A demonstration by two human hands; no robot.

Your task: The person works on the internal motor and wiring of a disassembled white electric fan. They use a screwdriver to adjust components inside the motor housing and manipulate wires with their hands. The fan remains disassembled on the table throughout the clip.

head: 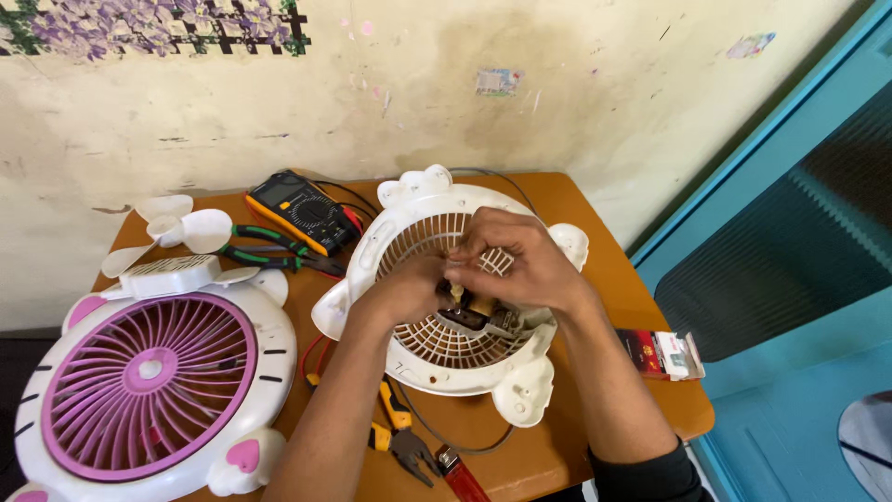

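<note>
I see a white grille (437, 358), a white fan (149, 381) with purple slats, an orange table (595, 223), and a yellow-edged black meter (302, 211).

Pretty cramped: the pink fan cover (153, 372) blocks the left, pliers (404, 437) and a lighter (460, 474) sit near the front edge, and only the surface (609, 279) to the right is open.

Can't really make out the small part pinched between both hands over the white fan housing (437, 279), fingers cover most of it. The pink fan grille (149, 386) gets cut off at the left and bottom edges, the red lighter (460, 474) too.
</note>
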